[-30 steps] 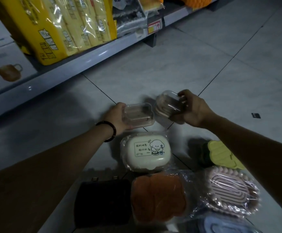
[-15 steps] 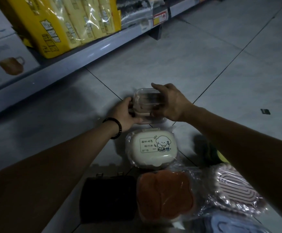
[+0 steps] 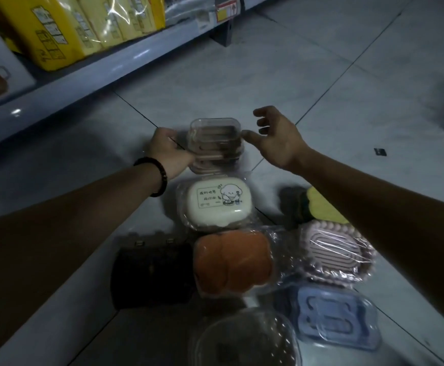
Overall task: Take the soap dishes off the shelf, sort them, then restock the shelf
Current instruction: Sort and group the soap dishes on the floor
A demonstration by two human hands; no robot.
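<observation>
Head view: my left hand [image 3: 169,151] grips a stack of clear soap dishes [image 3: 215,140] down by the tiled floor [image 3: 321,75].
Its fingers curl round the stack's left side. My right hand [image 3: 276,138] hangs just right of it, fingers loosely spread and holding nothing, thumb tip just beside the top dish. Nearer to me lie a wrapped cream soap box [image 3: 216,207], an orange dish [image 3: 231,262], a pink ribbed dish [image 3: 334,250] and a blue dish [image 3: 329,315]. Yellow packs [image 3: 83,30] sit on the shelf [image 3: 83,75] at left.
</observation>
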